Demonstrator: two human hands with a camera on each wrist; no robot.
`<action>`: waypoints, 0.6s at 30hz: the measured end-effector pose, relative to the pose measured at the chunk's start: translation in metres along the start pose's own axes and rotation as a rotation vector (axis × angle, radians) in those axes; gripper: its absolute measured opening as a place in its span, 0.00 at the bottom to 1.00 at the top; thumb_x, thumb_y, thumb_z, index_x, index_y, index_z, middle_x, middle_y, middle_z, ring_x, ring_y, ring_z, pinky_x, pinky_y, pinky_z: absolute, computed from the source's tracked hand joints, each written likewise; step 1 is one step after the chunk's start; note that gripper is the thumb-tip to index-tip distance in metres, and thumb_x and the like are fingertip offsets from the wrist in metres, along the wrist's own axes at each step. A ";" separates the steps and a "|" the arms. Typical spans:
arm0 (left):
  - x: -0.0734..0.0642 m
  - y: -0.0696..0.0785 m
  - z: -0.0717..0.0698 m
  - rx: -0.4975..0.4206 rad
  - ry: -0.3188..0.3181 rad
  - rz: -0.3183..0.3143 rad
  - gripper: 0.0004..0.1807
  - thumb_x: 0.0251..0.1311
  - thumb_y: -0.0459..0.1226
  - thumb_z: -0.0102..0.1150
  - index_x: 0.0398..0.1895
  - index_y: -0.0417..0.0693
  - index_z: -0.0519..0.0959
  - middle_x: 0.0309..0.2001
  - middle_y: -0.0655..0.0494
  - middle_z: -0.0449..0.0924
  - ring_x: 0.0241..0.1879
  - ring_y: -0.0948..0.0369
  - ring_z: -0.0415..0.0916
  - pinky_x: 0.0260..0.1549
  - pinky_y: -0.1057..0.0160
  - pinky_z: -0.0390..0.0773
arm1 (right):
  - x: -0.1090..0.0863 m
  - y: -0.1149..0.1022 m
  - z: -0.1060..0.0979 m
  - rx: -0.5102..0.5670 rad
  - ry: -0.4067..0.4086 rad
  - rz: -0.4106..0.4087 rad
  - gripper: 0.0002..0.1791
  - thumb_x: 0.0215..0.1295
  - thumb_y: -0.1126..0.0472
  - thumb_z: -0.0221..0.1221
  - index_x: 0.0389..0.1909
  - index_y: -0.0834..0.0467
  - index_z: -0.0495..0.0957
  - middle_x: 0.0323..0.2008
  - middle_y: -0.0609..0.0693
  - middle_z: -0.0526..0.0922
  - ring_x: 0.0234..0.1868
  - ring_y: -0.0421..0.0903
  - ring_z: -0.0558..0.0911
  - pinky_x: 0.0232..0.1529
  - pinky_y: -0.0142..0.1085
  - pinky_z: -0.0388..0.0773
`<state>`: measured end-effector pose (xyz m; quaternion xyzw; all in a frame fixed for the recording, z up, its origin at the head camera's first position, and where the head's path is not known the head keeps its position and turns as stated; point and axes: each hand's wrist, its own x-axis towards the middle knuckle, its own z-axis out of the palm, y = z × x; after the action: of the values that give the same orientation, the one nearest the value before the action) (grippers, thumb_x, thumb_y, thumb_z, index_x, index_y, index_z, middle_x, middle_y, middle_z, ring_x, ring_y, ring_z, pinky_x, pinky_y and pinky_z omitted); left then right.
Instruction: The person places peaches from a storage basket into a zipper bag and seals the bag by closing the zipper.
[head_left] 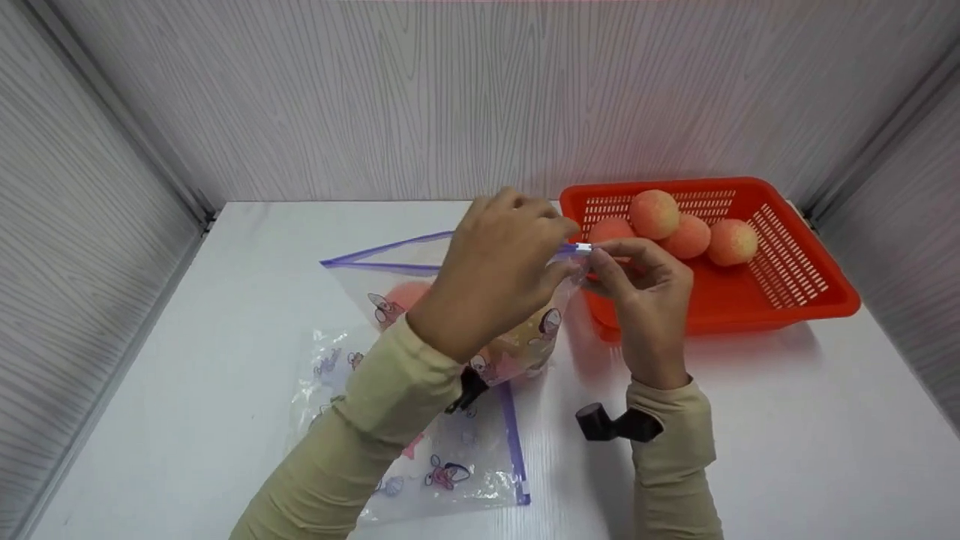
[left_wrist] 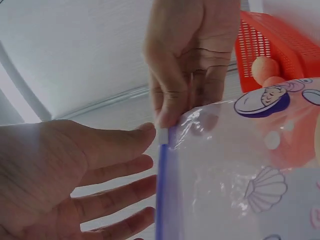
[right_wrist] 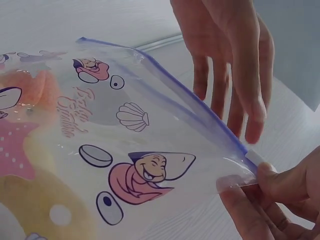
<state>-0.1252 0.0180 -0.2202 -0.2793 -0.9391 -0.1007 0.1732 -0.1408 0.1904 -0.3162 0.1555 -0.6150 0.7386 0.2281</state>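
A clear zip bag (head_left: pixel 360 289) with a purple zip edge and printed cartoon pictures stands upright on the table, its mouth gaping on the left. Round orange and yellowish fruit (head_left: pixel 409 294) shows through its side. My right hand (head_left: pixel 651 300) pinches the bag's right top corner between thumb and fingers, by the white zip slider (head_left: pixel 583 248). Close to that slider is my left hand (head_left: pixel 501 259), its fingers spread and nothing gripped, as the right wrist view shows. In the left wrist view, the left thumb tip is beside the slider (left_wrist: pixel 163 136); contact is unclear.
A red plastic basket (head_left: pixel 750 319) with several peaches (head_left: pixel 655 214) stands at the back right, just behind my right hand. Flat on the white table (head_left: pixel 187 405) lies another printed zip bag (head_left: pixel 427 491), partly under my left forearm. Grained panels (head_left: pixel 390 97) enclose the back and sides.
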 end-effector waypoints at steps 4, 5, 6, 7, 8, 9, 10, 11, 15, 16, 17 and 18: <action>0.015 0.004 0.007 0.041 0.001 0.025 0.06 0.63 0.42 0.68 0.40 0.54 0.89 0.33 0.57 0.86 0.39 0.55 0.78 0.36 0.58 0.76 | 0.000 -0.001 0.001 -0.029 0.024 -0.008 0.07 0.63 0.72 0.66 0.39 0.73 0.84 0.34 0.61 0.86 0.34 0.56 0.88 0.40 0.43 0.86; 0.016 0.004 0.008 0.055 0.008 0.031 0.04 0.63 0.42 0.68 0.37 0.55 0.89 0.30 0.57 0.85 0.36 0.55 0.77 0.34 0.58 0.75 | 0.000 -0.001 0.002 -0.041 0.033 -0.012 0.06 0.62 0.72 0.67 0.38 0.73 0.84 0.33 0.60 0.86 0.34 0.56 0.88 0.41 0.42 0.86; 0.017 0.005 0.007 0.070 0.016 0.038 0.03 0.63 0.41 0.68 0.34 0.55 0.89 0.26 0.57 0.83 0.33 0.56 0.76 0.32 0.59 0.75 | 0.000 -0.001 0.003 -0.050 0.044 -0.016 0.06 0.62 0.73 0.67 0.37 0.73 0.84 0.32 0.60 0.87 0.33 0.56 0.88 0.42 0.41 0.86; 0.018 0.006 0.007 0.086 0.025 0.047 0.03 0.62 0.41 0.68 0.32 0.55 0.88 0.24 0.56 0.81 0.30 0.56 0.75 0.31 0.59 0.74 | 0.000 -0.002 0.004 -0.065 0.053 -0.023 0.05 0.61 0.73 0.68 0.36 0.73 0.84 0.32 0.60 0.87 0.33 0.56 0.87 0.42 0.40 0.86; 0.019 0.007 0.007 0.101 0.034 0.055 0.05 0.63 0.40 0.67 0.29 0.55 0.88 0.22 0.56 0.80 0.29 0.56 0.74 0.29 0.59 0.74 | 0.000 -0.002 0.004 -0.077 0.061 -0.030 0.05 0.61 0.73 0.68 0.36 0.73 0.85 0.31 0.59 0.87 0.33 0.54 0.87 0.43 0.39 0.86; 0.019 0.008 0.007 0.115 0.040 0.060 0.06 0.63 0.39 0.67 0.27 0.56 0.87 0.21 0.57 0.79 0.28 0.57 0.74 0.29 0.59 0.74 | 0.000 -0.003 0.005 -0.091 0.065 -0.040 0.05 0.61 0.73 0.68 0.35 0.73 0.85 0.31 0.59 0.87 0.33 0.53 0.87 0.43 0.39 0.86; 0.019 0.009 0.008 0.124 0.044 0.061 0.07 0.62 0.39 0.67 0.26 0.56 0.87 0.20 0.57 0.78 0.27 0.57 0.74 0.28 0.59 0.73 | 0.000 -0.003 0.006 -0.094 0.069 -0.044 0.04 0.61 0.74 0.68 0.35 0.73 0.85 0.31 0.59 0.87 0.32 0.52 0.87 0.43 0.38 0.86; 0.020 0.010 0.008 0.130 0.046 0.060 0.08 0.62 0.39 0.67 0.24 0.56 0.86 0.19 0.57 0.77 0.27 0.57 0.73 0.28 0.58 0.73 | 0.000 -0.003 0.006 -0.095 0.068 -0.051 0.04 0.60 0.74 0.68 0.34 0.73 0.85 0.31 0.59 0.87 0.32 0.53 0.87 0.43 0.38 0.86; 0.020 0.012 0.012 0.139 0.046 0.035 0.09 0.60 0.38 0.69 0.22 0.55 0.84 0.19 0.58 0.77 0.28 0.57 0.73 0.28 0.59 0.73 | -0.001 -0.003 0.008 -0.116 0.075 -0.075 0.04 0.62 0.74 0.67 0.34 0.73 0.84 0.31 0.58 0.87 0.33 0.52 0.87 0.44 0.37 0.85; 0.020 0.013 0.013 0.146 0.045 0.030 0.09 0.60 0.38 0.69 0.22 0.55 0.84 0.19 0.58 0.77 0.28 0.57 0.74 0.28 0.59 0.73 | -0.002 -0.002 0.008 -0.125 0.078 -0.082 0.04 0.62 0.74 0.66 0.33 0.73 0.84 0.30 0.57 0.87 0.33 0.51 0.87 0.44 0.37 0.85; 0.020 0.014 0.013 0.155 0.046 0.027 0.10 0.60 0.38 0.68 0.21 0.55 0.83 0.19 0.57 0.77 0.28 0.57 0.74 0.28 0.59 0.74 | -0.002 -0.002 0.008 -0.135 0.085 -0.088 0.04 0.62 0.74 0.66 0.33 0.73 0.83 0.30 0.57 0.86 0.33 0.51 0.87 0.44 0.37 0.85; 0.020 0.015 0.014 0.165 0.049 0.027 0.10 0.61 0.38 0.67 0.20 0.54 0.83 0.19 0.57 0.77 0.29 0.57 0.74 0.29 0.59 0.74 | -0.002 -0.003 0.008 -0.151 0.094 -0.097 0.04 0.63 0.74 0.66 0.33 0.73 0.83 0.30 0.57 0.86 0.33 0.50 0.87 0.44 0.36 0.85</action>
<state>-0.1367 0.0440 -0.2237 -0.2743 -0.9357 -0.0274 0.2202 -0.1378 0.1821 -0.3137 0.1328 -0.6491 0.6847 0.3035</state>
